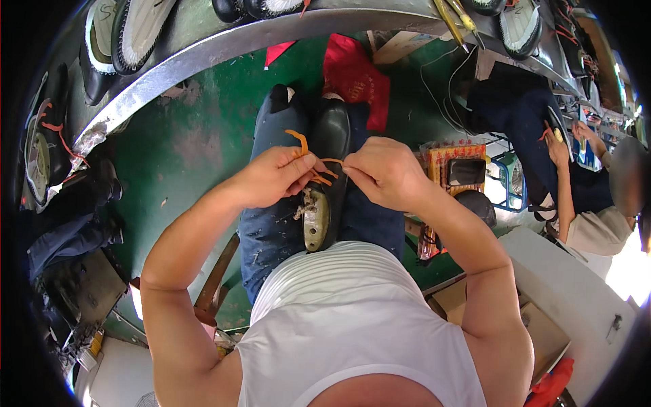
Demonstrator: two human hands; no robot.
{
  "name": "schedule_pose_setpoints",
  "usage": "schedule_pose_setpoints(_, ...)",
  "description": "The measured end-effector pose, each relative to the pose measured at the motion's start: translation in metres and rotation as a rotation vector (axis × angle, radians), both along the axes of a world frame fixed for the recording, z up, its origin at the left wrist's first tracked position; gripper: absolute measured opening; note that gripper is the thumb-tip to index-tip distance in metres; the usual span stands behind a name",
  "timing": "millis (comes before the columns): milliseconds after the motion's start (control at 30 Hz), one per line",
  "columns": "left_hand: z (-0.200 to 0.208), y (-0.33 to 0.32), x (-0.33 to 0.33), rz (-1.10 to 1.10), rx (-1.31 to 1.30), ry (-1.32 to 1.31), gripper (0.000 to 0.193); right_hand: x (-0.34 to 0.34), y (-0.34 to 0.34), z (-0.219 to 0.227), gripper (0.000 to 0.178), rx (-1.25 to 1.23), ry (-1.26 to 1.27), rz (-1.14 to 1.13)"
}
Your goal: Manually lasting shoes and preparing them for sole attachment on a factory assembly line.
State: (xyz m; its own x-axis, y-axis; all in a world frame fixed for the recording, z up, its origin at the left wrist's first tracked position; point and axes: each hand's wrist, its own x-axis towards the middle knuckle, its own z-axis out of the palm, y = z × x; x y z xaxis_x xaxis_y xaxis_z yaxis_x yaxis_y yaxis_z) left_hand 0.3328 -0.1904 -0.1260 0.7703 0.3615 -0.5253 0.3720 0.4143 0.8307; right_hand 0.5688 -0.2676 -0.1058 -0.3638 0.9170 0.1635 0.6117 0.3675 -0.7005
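Observation:
A black shoe (pixel 331 132) lies lengthwise on my lap between my thighs, toe pointing away from me. At its heel end shows a worn yellowish shoe last (pixel 315 227) with holes in it and frayed brown cord at its left side. Orange laces (pixel 297 139) come up over the shoe's opening. My left hand (pixel 279 175) is closed in a pinch on them, several strands sticking out past the fingers. My right hand (pixel 386 169), just right of the shoe, pinches one strand stretched between the two hands.
A curved metal bench edge (pixel 230 44) arcs across the far side, with upturned shoes (pixel 142 30) on it. Red cloth (pixel 356 81) hangs beyond my knees. Right of me, a phone (pixel 466 171) rests on a patterned box. A co-worker (pixel 600 227) at far right handles another shoe.

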Motion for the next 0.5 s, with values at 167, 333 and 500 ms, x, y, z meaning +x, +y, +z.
schedule_pose_setpoints(167, -0.002, 0.01, 0.004, -0.14, 0.024, -0.088, 0.042, -0.038, 0.027, -0.016, 0.005, 0.363, 0.174, -0.204)
schedule_pose_setpoints(333, -0.005, 0.008, 0.004, 0.01, -0.166, -0.076, 0.034, 0.003, 0.028, -0.001, 0.005, 0.032, -0.048, 0.102)
schedule_pose_setpoints(500, 0.002, 0.001, -0.005, 0.174, -0.193, 0.008, 0.012, -0.004, 0.003, 0.026, 0.014, -0.221, -0.119, 0.242)
